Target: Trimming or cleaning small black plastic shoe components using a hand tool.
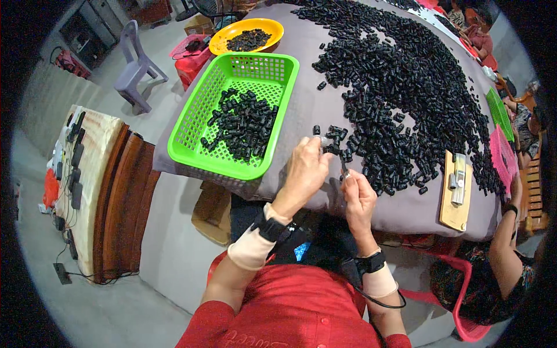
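My left hand [306, 171] is closed, fingers pinched together over the table's near edge, beside a few loose black cylindrical pieces [337, 134]. A pale tip shows at its fingers, but what it holds is too small to make out. Close by on the right, my right hand [359, 200] grips a thin, dark tool [344, 169] whose kind I cannot tell. Its end points up toward the loose pieces. To the left of my hands stands a green plastic basket [232, 165], partly filled with black cylindrical pieces [243, 124].
A large spread of black pieces [406, 98] covers much of the grey tablecloth [301, 110]. A yellow plate [272, 29] lies beyond the basket. A wooden board [454, 209] with a small fixture sits to the right. Another person's arm [506, 243] reaches in at right; a grey chair [134, 66] stands left.
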`<state>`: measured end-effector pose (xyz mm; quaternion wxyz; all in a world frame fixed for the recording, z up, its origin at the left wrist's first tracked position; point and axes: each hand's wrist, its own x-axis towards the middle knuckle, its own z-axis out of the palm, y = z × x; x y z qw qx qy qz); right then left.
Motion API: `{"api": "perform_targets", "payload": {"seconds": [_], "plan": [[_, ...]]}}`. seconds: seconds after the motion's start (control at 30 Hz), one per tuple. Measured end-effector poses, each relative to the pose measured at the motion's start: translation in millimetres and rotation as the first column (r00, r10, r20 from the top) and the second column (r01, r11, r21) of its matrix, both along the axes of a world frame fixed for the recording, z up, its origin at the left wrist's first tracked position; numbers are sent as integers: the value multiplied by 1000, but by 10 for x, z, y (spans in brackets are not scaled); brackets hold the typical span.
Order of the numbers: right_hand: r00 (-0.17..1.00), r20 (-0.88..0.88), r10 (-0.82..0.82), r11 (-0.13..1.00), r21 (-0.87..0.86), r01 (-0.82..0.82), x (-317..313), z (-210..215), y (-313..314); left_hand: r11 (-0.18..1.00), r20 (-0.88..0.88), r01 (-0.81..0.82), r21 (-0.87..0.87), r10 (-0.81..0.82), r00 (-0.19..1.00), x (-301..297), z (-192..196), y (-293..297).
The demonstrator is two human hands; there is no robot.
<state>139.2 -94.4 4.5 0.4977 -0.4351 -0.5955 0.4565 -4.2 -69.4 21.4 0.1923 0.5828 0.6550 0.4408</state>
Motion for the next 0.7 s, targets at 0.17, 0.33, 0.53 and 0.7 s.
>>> {"api": "perform_targets", "payload": {"seconds": [0.17,0.33,0.53,0.7], "plan": [[999,5,-48,999,-1,48,-8,-6,12,996,-206,-65,53,74,976,125,-31,89],[999,-28,-27,999,-44,26,18,6,32,999,-206,16,49,-5,978,3,-97,42],[999,51,-10,996,-91,14,-38,125,66,965,107,261,38,-263,959,0,143,-291],[998,64,0,993,-121,8,-4,66,85,943,270,333,4,-322,908,16,184,-317]]}}
